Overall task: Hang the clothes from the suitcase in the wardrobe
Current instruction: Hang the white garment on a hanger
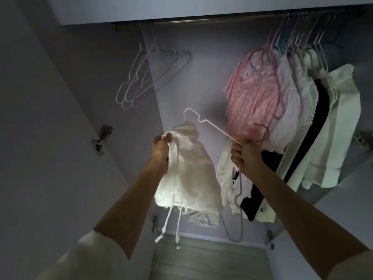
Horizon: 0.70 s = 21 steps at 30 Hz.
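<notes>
My left hand (161, 152) grips the top edge of a white garment (187, 172) with two drawstrings dangling below it. My right hand (245, 154) holds a white hanger (210, 124) by its neck, the hook poking out to the right of my fist. One arm of the hanger reaches up-left behind the garment, the other hangs down below my hand. Both hands are inside the open wardrobe, below the rail (201, 20).
Several empty hangers (139, 81) hang at the rail's left end. Hung clothes crowd the right: a pink checked shirt (252, 96), white pieces (339, 122) and a black one. A gap on the rail lies between them. A door hinge (101, 140) sits on the left panel.
</notes>
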Tool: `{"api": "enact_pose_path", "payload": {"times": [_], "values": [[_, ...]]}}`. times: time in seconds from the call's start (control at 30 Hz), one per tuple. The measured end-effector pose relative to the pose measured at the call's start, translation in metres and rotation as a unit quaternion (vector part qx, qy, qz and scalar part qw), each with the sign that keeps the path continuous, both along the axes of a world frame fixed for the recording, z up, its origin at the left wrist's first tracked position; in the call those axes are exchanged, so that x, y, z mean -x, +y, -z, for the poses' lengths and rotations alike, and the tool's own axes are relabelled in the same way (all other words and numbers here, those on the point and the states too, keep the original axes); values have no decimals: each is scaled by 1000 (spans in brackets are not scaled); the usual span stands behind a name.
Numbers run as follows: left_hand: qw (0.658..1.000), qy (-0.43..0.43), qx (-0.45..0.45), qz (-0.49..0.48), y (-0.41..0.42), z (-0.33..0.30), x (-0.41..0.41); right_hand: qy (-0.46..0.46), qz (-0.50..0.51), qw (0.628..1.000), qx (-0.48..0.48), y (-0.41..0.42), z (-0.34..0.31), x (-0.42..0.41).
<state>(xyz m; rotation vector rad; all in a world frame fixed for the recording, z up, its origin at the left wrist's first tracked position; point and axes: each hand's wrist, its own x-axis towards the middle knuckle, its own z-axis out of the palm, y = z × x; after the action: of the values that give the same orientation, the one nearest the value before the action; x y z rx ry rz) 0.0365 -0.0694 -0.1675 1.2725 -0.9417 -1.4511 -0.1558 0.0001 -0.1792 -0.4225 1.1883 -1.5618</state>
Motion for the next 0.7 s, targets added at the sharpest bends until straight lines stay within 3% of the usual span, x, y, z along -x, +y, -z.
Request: {"api": "enact_pose_path", "payload": {"times": [0.23, 0.33, 0.43, 0.57, 0.7], "values": [[988, 144, 29, 51, 4, 5, 0, 44, -35, 998, 7, -4, -2, -15], [989, 141, 12, 33, 3, 5, 0, 77, -80, 994, -22, -3, -6, -26], [973, 222, 27, 61, 6, 4, 14, -6, -37, 999, -32, -8, -8, -31], [981, 192, 36, 16, 1, 0, 19, -15, -31, 998, -49, -8, -6, -29], [984, 173, 28, -17, -18, 14, -6, -95, 19, 995, 23, -10, -12, -8]]}}
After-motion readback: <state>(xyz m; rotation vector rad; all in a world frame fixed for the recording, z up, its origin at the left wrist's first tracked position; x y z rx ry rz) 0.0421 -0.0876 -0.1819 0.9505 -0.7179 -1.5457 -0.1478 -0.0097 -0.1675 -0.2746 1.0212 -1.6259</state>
